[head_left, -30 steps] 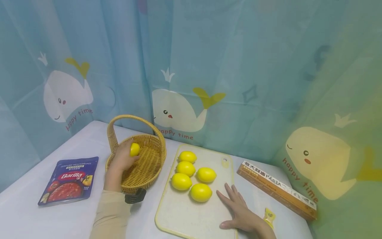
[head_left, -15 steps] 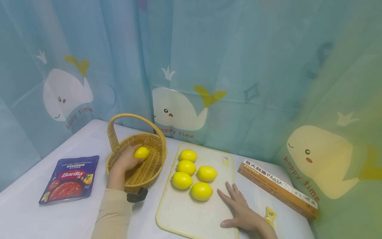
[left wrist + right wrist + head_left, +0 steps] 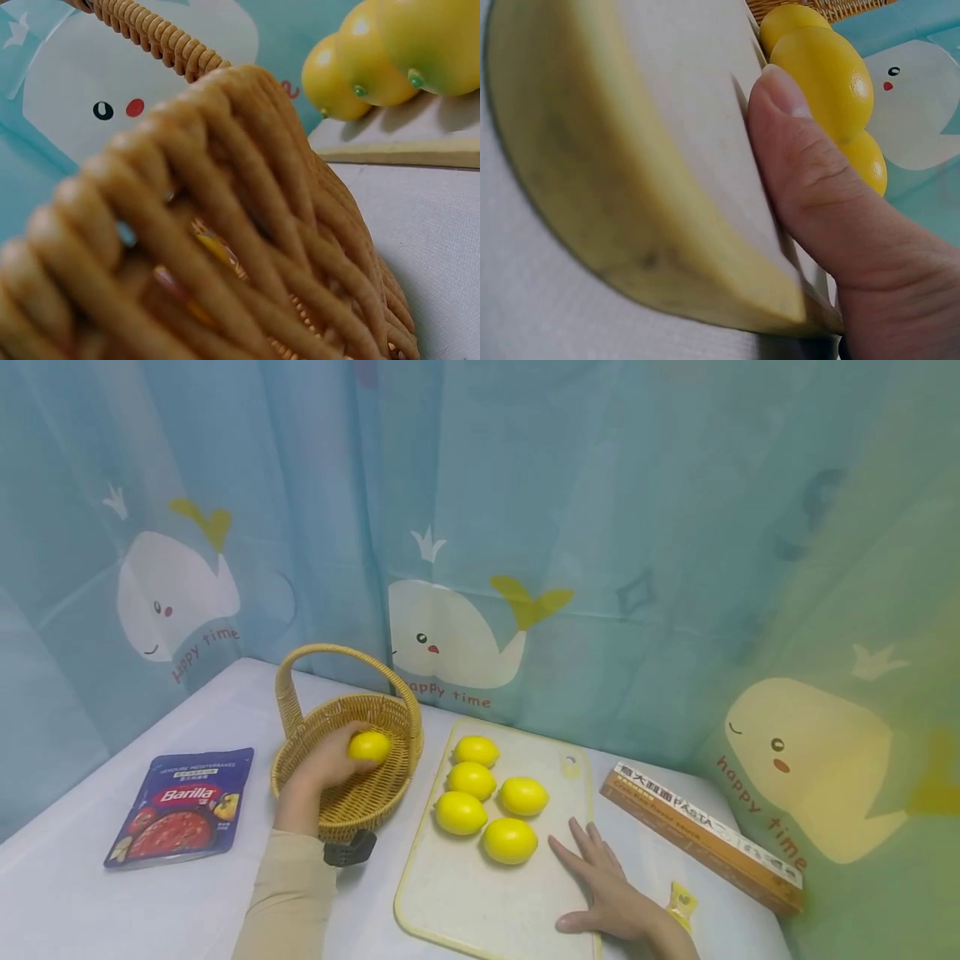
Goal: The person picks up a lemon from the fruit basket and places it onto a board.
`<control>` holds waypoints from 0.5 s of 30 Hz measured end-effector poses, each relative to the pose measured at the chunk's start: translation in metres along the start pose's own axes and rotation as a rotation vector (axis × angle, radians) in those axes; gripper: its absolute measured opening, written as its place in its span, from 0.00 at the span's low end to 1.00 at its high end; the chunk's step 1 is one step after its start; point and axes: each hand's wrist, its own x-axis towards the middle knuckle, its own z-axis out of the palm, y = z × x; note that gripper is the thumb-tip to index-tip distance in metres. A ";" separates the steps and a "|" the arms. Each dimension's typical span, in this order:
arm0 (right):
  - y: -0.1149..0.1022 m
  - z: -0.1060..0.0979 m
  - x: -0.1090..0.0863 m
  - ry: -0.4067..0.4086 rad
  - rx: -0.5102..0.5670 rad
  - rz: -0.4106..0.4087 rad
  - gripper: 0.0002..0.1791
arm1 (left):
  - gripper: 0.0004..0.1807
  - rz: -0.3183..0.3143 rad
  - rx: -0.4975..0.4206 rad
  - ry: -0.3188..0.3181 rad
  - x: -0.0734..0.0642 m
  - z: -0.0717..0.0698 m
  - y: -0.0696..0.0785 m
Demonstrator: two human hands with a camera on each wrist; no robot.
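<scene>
Inside the wicker basket [image 3: 409,714], my left hand [image 3: 332,762] grips a yellow lemon [image 3: 371,747], low over the woven bottom. The basket's rim [image 3: 172,157] fills much of the left wrist view and hides most of that hand. Several more lemons [image 3: 510,841] lie grouped on a white cutting board [image 3: 487,910] with a yellow edge. My right hand [image 3: 609,893] rests with fingers spread on the board's right side. In the right wrist view its thumb [image 3: 817,180] lies over the board, near the lemons.
A blue Barilla sauce pouch [image 3: 180,808] lies left of the basket. On the right is a long pasta box [image 3: 701,835], with a small yellow packet [image 3: 681,906] beside my right wrist. A whale-print curtain [image 3: 600,527] stands behind the white table.
My left hand has moved rightward and slightly down inside the basket with the lemon, towards its middle. The right hand stays on the board.
</scene>
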 end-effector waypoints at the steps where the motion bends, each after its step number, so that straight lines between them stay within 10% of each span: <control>1: 0.000 0.000 0.000 0.001 -0.002 0.000 0.56 | 0.35 -0.003 -0.005 0.004 0.000 0.000 0.000; 15: 0.002 0.000 0.001 0.002 -0.006 0.015 0.56 | 0.32 0.003 -0.039 0.036 0.000 0.000 0.002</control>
